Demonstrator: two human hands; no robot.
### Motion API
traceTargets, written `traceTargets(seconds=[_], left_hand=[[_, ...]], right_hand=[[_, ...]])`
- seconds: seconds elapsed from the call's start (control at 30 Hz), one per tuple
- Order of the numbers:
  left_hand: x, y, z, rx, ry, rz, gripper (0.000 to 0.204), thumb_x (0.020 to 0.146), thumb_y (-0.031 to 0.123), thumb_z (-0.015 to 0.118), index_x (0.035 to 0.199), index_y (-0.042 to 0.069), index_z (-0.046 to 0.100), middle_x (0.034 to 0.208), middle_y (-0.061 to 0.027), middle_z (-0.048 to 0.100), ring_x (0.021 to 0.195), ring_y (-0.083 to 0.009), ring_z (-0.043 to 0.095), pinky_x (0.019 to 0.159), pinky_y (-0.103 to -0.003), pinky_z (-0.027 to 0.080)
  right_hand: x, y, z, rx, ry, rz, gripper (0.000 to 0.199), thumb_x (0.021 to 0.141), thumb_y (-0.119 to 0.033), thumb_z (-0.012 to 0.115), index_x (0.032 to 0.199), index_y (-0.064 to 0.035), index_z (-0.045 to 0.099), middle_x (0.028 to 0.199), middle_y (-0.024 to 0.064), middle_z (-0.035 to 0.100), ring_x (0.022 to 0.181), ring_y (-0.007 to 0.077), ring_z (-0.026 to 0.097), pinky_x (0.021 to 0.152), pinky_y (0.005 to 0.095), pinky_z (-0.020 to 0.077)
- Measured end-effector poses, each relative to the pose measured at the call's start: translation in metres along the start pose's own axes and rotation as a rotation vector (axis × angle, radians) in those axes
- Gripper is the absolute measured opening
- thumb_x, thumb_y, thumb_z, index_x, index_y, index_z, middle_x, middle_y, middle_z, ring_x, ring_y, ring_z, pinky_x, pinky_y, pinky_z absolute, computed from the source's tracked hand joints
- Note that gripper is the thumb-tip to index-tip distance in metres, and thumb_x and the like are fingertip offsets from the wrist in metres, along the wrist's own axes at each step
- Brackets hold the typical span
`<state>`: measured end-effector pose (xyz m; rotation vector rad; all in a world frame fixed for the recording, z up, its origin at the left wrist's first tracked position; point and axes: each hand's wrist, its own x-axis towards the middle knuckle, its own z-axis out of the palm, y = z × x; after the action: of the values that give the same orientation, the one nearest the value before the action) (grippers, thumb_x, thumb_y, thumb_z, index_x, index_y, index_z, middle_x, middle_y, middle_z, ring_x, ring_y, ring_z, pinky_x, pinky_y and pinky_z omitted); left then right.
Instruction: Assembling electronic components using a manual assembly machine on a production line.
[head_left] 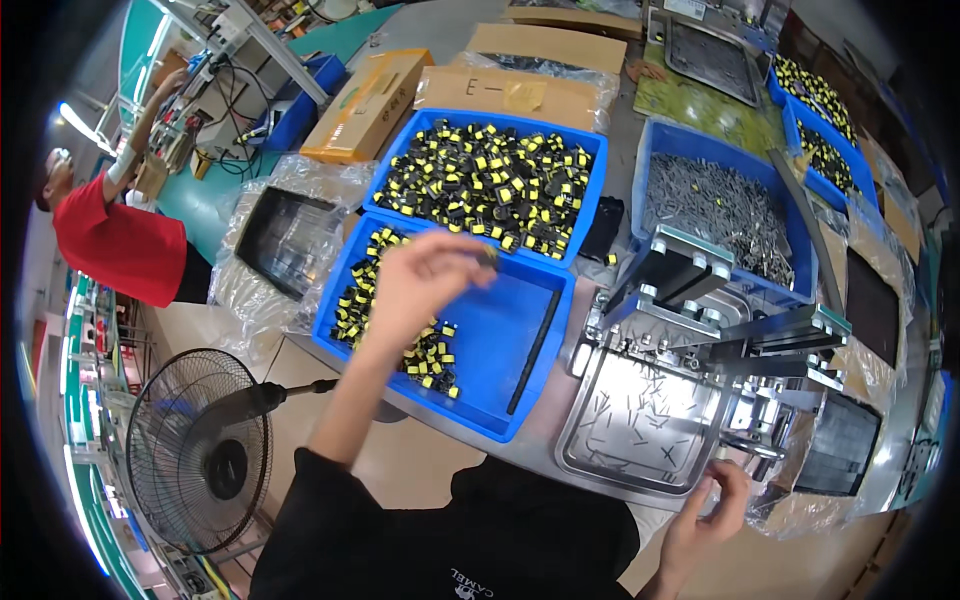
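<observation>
My left hand (pixel 425 285) is over the near blue tray (pixel 480 418), fingers pinched on a small black part with a yellow band (pixel 488 258); motion blurs it slightly. Many similar black-and-yellow parts (pixel 432 362) lie in the tray's left portion, and a black strip (pixel 533 352) rests along its right side. My right hand (pixel 712 515) hovers by the near right corner of a shallow metal tray (pixel 570 455), fingers curled and apart, with nothing visible between them. Scattered thin metal pins (pixel 640 405) lie in that tray.
Behind sits a fuller blue bin (pixel 597 195) of the same parts. A blue bin of grey pins (pixel 650 140) stands right of it. A metal fixture (pixel 690 290) rises behind the metal tray. A fan (pixel 200 450) and a person in red (pixel 120 235) are at left.
</observation>
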<state>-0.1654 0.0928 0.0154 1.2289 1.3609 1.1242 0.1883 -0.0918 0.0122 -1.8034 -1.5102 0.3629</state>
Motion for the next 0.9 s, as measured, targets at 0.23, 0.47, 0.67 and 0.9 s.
traceTargets(seconds=[0.23,0.47,0.67,0.9], left_hand=[[0.094,-0.005,-0.081,0.114,0.076,0.247,0.035,0.094,0.003,0.068,0.128,-0.004,0.062,0.111,-0.0142,0.073,0.109,-0.0190,0.069,0.098,-0.031,0.054],[0.048,-0.007,-0.079,0.814,-0.073,0.131,0.028,0.091,0.009,0.072,0.117,0.001,0.068,0.118,-0.0096,0.069,0.104,-0.0222,0.069,0.089,-0.033,0.055],[-0.007,-0.031,-0.092,1.461,-0.056,-0.003,0.029,0.090,0.018,0.070,0.113,0.001,0.068,0.125,-0.0149,0.063,0.110,-0.0368,0.062,0.094,-0.041,0.052],[-0.020,-0.076,-0.108,1.466,0.096,0.206,0.029,0.095,0.010,0.060,0.124,0.004,0.063,0.139,-0.0182,0.054,0.124,-0.0409,0.053,0.104,-0.049,0.044]], right_hand=[[-0.008,0.022,0.006,-0.289,0.187,0.063,0.014,0.087,0.004,0.057,0.099,0.0035,0.050,0.099,0.0167,0.058,0.095,0.0313,0.058,0.091,0.0394,0.0468],[-0.029,0.047,0.016,-0.098,0.038,0.393,0.019,0.087,-0.002,0.060,0.090,0.0002,0.041,0.075,0.0153,0.043,0.066,0.0344,0.042,0.064,0.0413,0.0417],[-0.022,0.049,0.011,-0.115,-0.009,0.341,0.019,0.089,-0.001,0.060,0.088,-0.0003,0.041,0.072,0.0107,0.046,0.063,0.0212,0.051,0.063,0.0337,0.0454],[-0.024,0.050,0.009,-0.107,-0.023,0.326,0.019,0.089,0.000,0.060,0.088,-0.0004,0.041,0.071,0.0089,0.042,0.063,0.0182,0.044,0.062,0.0317,0.0420]])
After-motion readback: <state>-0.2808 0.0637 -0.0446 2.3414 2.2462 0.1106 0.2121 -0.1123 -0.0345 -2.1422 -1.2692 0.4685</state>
